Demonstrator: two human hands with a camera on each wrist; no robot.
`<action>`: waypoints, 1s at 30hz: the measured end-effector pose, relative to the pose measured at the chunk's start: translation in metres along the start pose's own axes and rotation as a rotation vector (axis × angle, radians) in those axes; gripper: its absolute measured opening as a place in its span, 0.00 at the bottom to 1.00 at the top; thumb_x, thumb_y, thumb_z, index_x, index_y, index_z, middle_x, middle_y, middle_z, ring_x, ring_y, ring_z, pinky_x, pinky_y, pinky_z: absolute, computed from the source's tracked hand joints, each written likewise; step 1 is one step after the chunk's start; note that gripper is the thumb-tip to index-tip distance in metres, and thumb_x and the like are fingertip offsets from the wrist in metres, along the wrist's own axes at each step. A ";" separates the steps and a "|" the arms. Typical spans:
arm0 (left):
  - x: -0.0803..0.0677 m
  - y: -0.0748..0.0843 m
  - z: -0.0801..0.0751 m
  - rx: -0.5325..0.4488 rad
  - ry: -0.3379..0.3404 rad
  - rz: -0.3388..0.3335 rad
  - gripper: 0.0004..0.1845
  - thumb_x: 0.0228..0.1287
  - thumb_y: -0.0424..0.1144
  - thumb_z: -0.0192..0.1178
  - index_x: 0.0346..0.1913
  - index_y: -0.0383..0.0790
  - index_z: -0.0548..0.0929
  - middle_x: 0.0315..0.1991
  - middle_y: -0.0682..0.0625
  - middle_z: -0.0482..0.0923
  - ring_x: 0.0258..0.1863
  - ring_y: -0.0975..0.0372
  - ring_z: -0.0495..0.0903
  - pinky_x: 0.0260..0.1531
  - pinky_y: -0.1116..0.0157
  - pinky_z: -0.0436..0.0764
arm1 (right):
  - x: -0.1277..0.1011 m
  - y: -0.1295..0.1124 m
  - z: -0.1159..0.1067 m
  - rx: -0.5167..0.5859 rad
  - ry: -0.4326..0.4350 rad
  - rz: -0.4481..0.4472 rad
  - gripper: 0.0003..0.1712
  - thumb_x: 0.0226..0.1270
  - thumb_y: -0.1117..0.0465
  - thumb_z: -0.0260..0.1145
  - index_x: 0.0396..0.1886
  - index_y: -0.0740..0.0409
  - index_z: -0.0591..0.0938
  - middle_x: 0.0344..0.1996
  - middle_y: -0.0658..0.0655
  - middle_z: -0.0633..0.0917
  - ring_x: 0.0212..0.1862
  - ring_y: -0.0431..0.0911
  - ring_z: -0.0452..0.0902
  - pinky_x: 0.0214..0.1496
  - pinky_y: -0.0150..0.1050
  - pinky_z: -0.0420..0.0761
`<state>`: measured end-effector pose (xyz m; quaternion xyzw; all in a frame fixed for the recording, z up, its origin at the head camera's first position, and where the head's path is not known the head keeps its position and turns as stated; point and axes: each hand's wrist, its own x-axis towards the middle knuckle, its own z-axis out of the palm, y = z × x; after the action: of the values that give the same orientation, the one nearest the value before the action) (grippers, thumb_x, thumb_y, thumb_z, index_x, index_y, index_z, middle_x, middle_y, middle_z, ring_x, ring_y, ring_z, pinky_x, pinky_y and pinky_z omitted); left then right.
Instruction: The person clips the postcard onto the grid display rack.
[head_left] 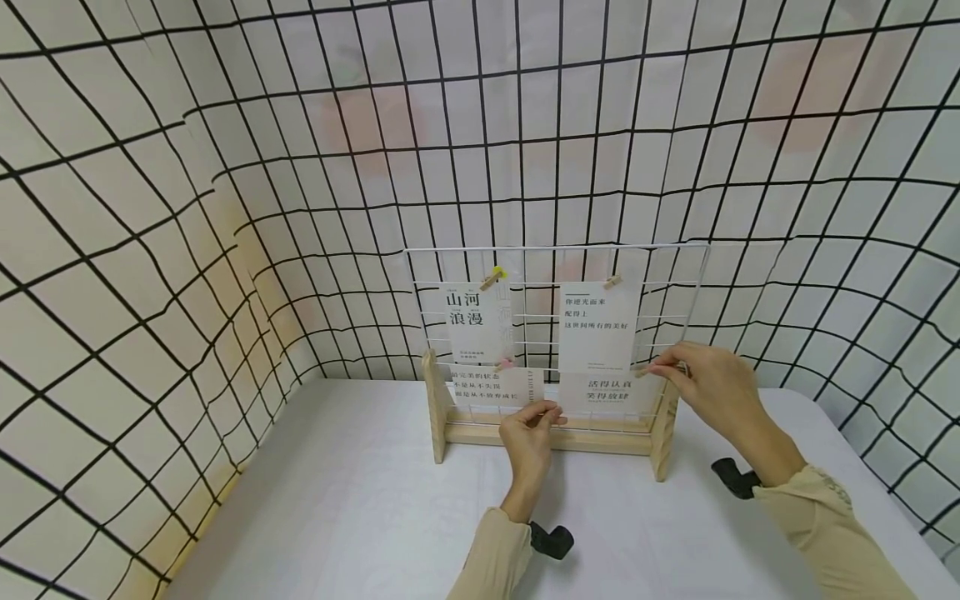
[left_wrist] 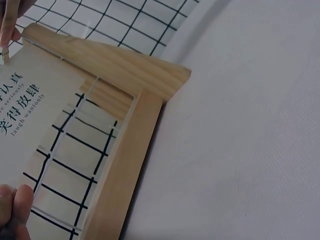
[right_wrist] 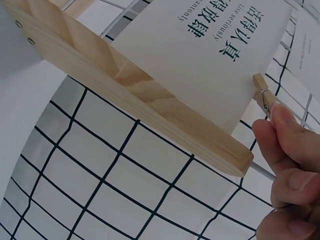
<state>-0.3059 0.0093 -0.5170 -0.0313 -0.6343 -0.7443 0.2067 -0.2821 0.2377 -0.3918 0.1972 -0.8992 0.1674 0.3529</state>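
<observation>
A white wire grid stands in a wooden base (head_left: 600,442) on the table. At its lower right is a white card with dark lettering (head_left: 609,393). My left hand (head_left: 527,437) pinches the lower left edge of this card between thumb and finger. My right hand (head_left: 708,379) pinches a small wooden clothespin (right_wrist: 263,95) by its tail end. The clothespin's tip sits at the card's top edge, near the base's right upright (right_wrist: 150,95). In the left wrist view only the left fingertips (left_wrist: 22,202) show, at the card's border.
Two taller cards hang above, a lettered one (head_left: 465,321) at left and another (head_left: 597,333) at right, under wooden clothespins (head_left: 491,279). A wide card (head_left: 487,387) sits lower left with a pink-topped clip (head_left: 506,363). Black netting over white cloth surrounds the white table (head_left: 337,500).
</observation>
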 end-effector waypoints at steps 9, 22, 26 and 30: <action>-0.002 0.000 0.001 -0.003 0.014 -0.010 0.03 0.57 0.19 0.69 0.33 0.26 0.90 0.34 0.34 0.89 0.28 0.39 0.89 0.34 0.53 0.89 | 0.000 -0.003 0.002 0.023 -0.009 0.020 0.06 0.53 0.62 0.81 0.29 0.55 0.90 0.19 0.50 0.87 0.19 0.33 0.62 0.18 0.30 0.60; -0.003 -0.003 0.003 -0.005 0.032 -0.020 0.03 0.57 0.20 0.70 0.34 0.26 0.90 0.34 0.34 0.89 0.28 0.39 0.89 0.35 0.46 0.87 | 0.003 -0.007 0.002 0.015 -0.039 0.044 0.05 0.57 0.62 0.79 0.31 0.58 0.91 0.21 0.52 0.88 0.20 0.36 0.63 0.19 0.30 0.60; -0.003 0.000 0.003 -0.012 0.033 -0.016 0.03 0.57 0.18 0.69 0.34 0.24 0.89 0.35 0.32 0.89 0.28 0.36 0.88 0.35 0.45 0.87 | 0.004 -0.007 0.001 0.016 -0.045 0.050 0.05 0.58 0.62 0.79 0.31 0.58 0.91 0.20 0.52 0.88 0.20 0.35 0.64 0.19 0.30 0.60; -0.002 -0.001 0.003 -0.003 0.028 -0.001 0.03 0.57 0.17 0.69 0.34 0.22 0.89 0.33 0.31 0.88 0.28 0.36 0.88 0.34 0.44 0.86 | 0.004 -0.006 0.002 0.015 -0.052 0.058 0.05 0.59 0.61 0.79 0.32 0.58 0.91 0.22 0.54 0.89 0.20 0.36 0.67 0.18 0.30 0.61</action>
<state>-0.3047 0.0129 -0.5180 -0.0210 -0.6301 -0.7458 0.2153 -0.2831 0.2305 -0.3889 0.1781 -0.9121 0.1793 0.3228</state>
